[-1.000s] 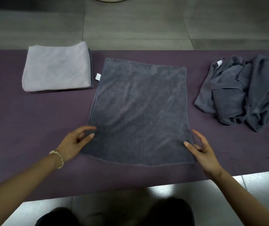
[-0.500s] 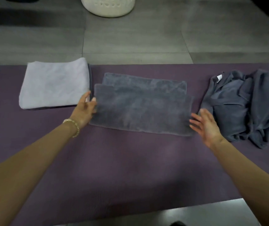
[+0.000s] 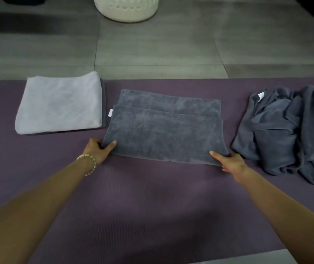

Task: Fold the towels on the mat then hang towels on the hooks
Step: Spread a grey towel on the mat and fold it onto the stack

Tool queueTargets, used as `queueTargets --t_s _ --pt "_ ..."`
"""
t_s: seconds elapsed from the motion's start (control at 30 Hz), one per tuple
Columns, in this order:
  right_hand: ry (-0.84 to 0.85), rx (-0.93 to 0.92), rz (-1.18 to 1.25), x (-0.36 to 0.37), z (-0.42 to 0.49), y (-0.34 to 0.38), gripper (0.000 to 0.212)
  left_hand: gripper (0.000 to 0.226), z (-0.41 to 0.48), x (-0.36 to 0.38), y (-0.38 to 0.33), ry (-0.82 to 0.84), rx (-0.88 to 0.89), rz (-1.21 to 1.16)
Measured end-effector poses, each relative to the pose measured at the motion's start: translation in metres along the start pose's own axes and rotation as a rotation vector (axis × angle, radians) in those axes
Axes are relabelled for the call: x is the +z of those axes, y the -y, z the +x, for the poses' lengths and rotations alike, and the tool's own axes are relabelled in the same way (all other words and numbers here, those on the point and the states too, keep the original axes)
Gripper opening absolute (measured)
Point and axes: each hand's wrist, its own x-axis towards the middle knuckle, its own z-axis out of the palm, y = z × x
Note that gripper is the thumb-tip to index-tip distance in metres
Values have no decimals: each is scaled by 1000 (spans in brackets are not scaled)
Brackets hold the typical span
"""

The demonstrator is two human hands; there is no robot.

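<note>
So both grips were pinched onto the near corners of the dark grey terry towel (image 3: 163, 130) at this point. The left hand (image 3: 99, 149) had its thumb on top of the near-left corner with the fingers tucked under, and the right hand (image 3: 230, 162) had the near-right corner the same way, one finger lying flat on the cloth. Both were clenched on fabric, not just resting.

What changed: a second before, that towel was spread out full length on the purple ribbed mat (image 3: 152, 206) with the hands at its near edge. Half a second before, it was already doubled over away from the person, hands just off the sides. Then the hands dropped back to the new near edge and took hold again. My read is that the first fold was done and a second one was being set up.

From the grip outward, the towel ran away from the hands in stepped layers, so the edges weren't lined up very neatly. Just beside its left edge sat a folded pale lilac towel (image 3: 61, 103) on top of a darker one. To the right, close but not touching, was a crumpled heap of dark grey towels (image 3: 289, 134) not yet folded. A white perforated basket (image 3: 125, 8) stood on the grey floor tiles (image 3: 152, 50) beyond the mat. No hooks were in view.
</note>
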Motion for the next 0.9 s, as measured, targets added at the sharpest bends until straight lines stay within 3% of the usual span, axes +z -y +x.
queueTargets --t_s 0.17,0.33,0.43,0.6,0.7,0.8,0.83,0.9 --pt "68 70 126 0 8 15 57 69 3 -5 -24 140 -66 -38" --pt "61 88 238 -1 13 22 45 58 2 0 -49 73 -60 -182" --pt "57 112 279 -5 15 25 34 53 2 2 -53 92 -68 -291" --pt "108 69 333 -9 -7 10 35 51 -19 -4 -34 187 -58 -503" --pt "143 62 272 -15 -34 -14 27 55 -42 -21 -12 298 -23 -466" --pt "201 71 220 -21 -66 -51 20 88 -72 -36 24 418 -63 -421" --pt "234 71 204 -22 -77 -64 20 89 -83 -37 36 454 -75 -358" --pt "294 74 143 -26 -95 -88 23 65 -105 -35 59 510 -96 -217"
